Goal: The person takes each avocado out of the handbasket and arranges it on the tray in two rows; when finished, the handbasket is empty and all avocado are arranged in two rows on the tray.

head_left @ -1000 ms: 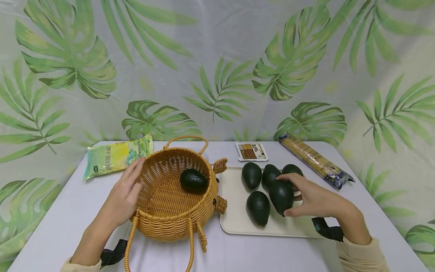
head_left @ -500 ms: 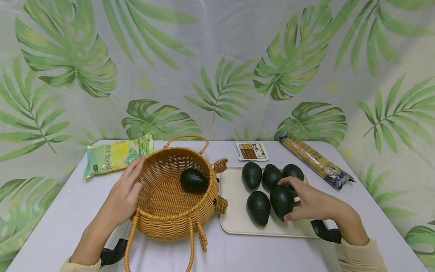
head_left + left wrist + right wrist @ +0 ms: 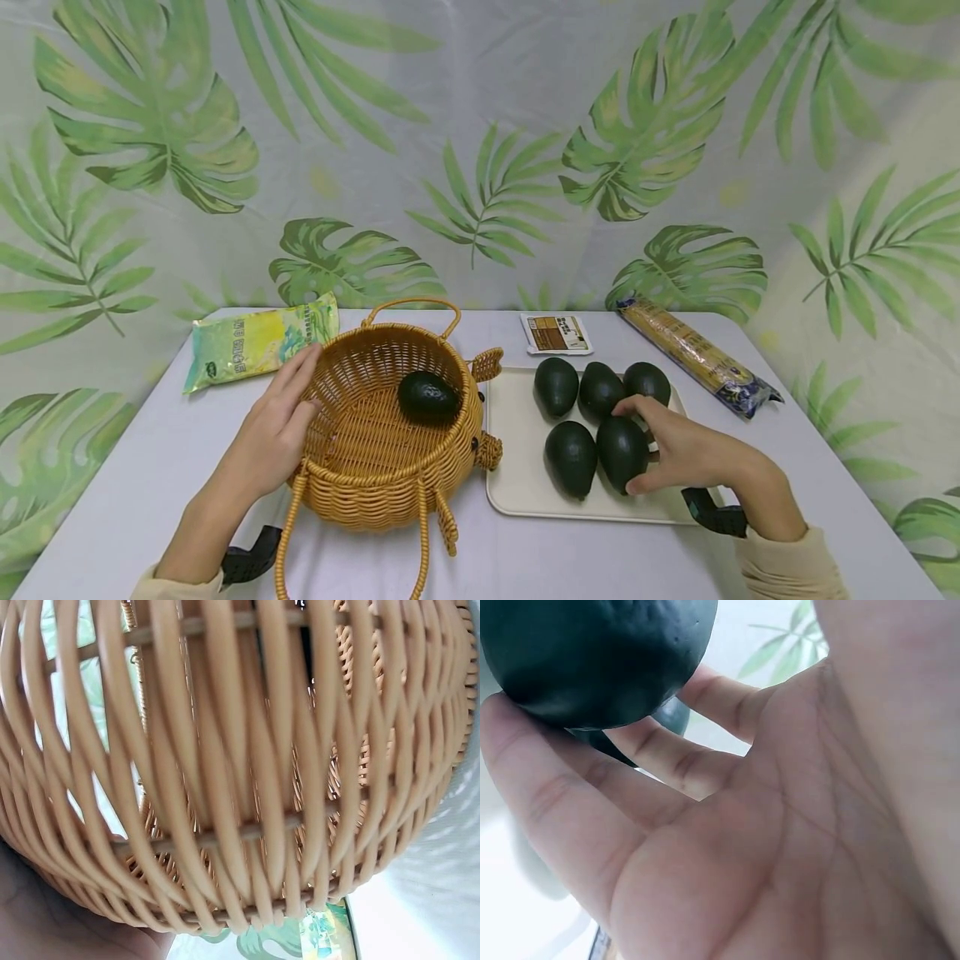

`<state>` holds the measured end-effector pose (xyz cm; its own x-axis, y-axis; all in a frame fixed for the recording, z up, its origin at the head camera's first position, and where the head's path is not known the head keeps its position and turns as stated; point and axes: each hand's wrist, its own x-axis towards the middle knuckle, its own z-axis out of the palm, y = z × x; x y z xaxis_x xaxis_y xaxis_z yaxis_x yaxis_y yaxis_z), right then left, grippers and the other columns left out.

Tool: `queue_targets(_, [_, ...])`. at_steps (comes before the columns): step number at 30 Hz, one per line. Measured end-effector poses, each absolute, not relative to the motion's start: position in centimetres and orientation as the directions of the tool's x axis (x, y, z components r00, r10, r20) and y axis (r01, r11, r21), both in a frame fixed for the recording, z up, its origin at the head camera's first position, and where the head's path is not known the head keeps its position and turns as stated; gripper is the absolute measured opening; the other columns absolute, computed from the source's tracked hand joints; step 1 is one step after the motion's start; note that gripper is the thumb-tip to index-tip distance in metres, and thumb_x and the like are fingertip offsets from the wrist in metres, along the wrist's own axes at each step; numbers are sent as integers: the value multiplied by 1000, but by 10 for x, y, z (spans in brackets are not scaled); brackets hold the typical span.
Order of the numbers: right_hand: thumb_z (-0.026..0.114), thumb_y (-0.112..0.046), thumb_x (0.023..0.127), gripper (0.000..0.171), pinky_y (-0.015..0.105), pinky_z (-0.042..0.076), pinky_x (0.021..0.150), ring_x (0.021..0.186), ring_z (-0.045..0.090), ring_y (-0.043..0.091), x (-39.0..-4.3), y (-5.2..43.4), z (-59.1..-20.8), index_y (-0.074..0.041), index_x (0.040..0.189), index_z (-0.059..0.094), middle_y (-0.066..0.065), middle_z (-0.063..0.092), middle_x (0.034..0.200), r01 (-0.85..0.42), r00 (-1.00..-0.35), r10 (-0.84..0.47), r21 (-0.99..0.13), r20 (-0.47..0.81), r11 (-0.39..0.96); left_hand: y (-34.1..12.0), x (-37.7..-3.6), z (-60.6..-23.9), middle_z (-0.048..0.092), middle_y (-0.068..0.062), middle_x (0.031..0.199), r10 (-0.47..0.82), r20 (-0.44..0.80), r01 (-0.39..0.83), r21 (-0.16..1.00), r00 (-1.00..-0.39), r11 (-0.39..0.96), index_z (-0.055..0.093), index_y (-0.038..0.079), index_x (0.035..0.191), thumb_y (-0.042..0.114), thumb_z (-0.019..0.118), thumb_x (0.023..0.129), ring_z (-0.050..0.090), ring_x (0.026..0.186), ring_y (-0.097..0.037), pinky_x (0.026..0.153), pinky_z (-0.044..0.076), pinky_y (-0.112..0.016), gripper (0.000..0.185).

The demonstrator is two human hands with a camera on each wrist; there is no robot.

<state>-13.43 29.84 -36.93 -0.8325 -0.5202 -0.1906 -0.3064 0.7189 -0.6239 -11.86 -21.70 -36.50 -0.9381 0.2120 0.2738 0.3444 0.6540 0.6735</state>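
A round orange-brown wicker basket [image 3: 375,500] stands left of centre with one dark green avocado [image 3: 427,397] inside. My left hand [image 3: 273,433] holds its left side, thumb over the rim; the left wrist view is mostly filled by the woven wall [image 3: 240,765]. My right hand [image 3: 686,450] holds an avocado [image 3: 622,454] between thumb and fingers, low over the right part of a cream tray [image 3: 517,492]. That avocado's rounded end [image 3: 600,660] sits at the fingertips in the right wrist view. Another avocado [image 3: 572,458] lies just left of it.
Three more avocados, one of them at the left [image 3: 556,387], lie along the tray's far side. Behind the tray sits a small white-and-brown packet [image 3: 556,335]; a long noodle-like pack [image 3: 693,354] lies at the right. A yellow-green bag [image 3: 258,342] lies behind the left hand.
My right hand has moved slightly down and toward me with its avocado, which now sits level beside the front-left one. The left hand and basket have not moved.
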Motion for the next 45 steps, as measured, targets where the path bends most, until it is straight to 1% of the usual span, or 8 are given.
queue_targets(6, [90, -27, 79, 72, 38, 59, 87, 111, 62, 34, -136, 295, -370, -3, 128, 45, 19, 48, 130, -309, -826, -535, -650, -179, 694, -217, -119, -365, 19, -17, 171, 215, 273, 345, 666, -938, 661, 20, 8, 166, 8, 36, 106, 19, 155, -45, 117, 23, -70, 62])
queue_targets(17, [88, -33, 81, 74, 43, 56, 93, 114, 64, 34, -137, 297, -370, -2, 132, 44, 21, 49, 136, -261, -832, -506, -644, -228, 719, -217, -118, -364, 19, -17, 171, 208, 268, 337, 671, -941, 660, 21, 8, 166, 8, 36, 106, 19, 155, -45, 116, 24, -71, 62])
queue_targets(24, [88, -29, 83, 73, 55, 55, 94, 119, 61, 45, -136, 300, -369, -1, 133, 43, 24, 47, 138, -233, -836, -497, -671, -232, 704, -217, -119, -365, 19, -17, 171, 212, 273, 343, 672, -939, 656, 20, 8, 166, 8, 36, 106, 19, 155, -45, 116, 24, -71, 62])
queue_targets(26, [88, -27, 83, 72, 56, 55, 94, 120, 60, 47, -136, 300, -368, 0, 133, 43, 25, 46, 138, -228, -832, -502, -679, -237, 698, -217, -119, -365, 19, -17, 171, 212, 275, 345, 672, -938, 655, 21, 8, 166, 8, 36, 106, 19, 155, -45, 116, 24, -71, 62])
queue_targets(31, [89, -23, 82, 71, 55, 56, 94, 122, 58, 50, -136, 300, -367, -1, 132, 43, 25, 46, 138, -225, -811, -530, -705, -247, 673, -218, -119, -366, 19, -17, 171, 212, 270, 341, 672, -939, 658, 20, 9, 166, 9, 35, 106, 19, 155, -45, 116, 24, -71, 62])
queue_targets(39, [89, -21, 83, 72, 58, 48, 105, 130, 52, 52, -135, 300, -364, 1, 133, 42, 24, 44, 139, -213, -801, -550, -745, -238, 632, -218, -119, -366, 17, -17, 171, 224, 275, 354, 670, -935, 653, 18, 8, 166, 8, 36, 106, 18, 156, -45, 116, 24, -71, 62])
queue_targets(42, [88, -23, 83, 71, 57, 48, 105, 130, 53, 50, -135, 302, -362, 1, 132, 43, 23, 48, 138, -233, -804, -551, -733, -225, 639, -218, -119, -365, 17, -17, 171, 228, 277, 358, 671, -933, 650, 18, 6, 166, 10, 35, 107, 17, 156, -45, 117, 23, -70, 61])
queue_targets(45, [87, -28, 85, 68, 55, 49, 105, 130, 56, 47, -135, 303, -360, 0, 131, 46, 19, 53, 135, -282, -809, -554, -699, -195, 657, -218, -119, -365, 17, -17, 171, 228, 274, 356, 672, -934, 650, 18, 7, 166, 10, 34, 107, 17, 156, -45, 117, 23, -70, 61])
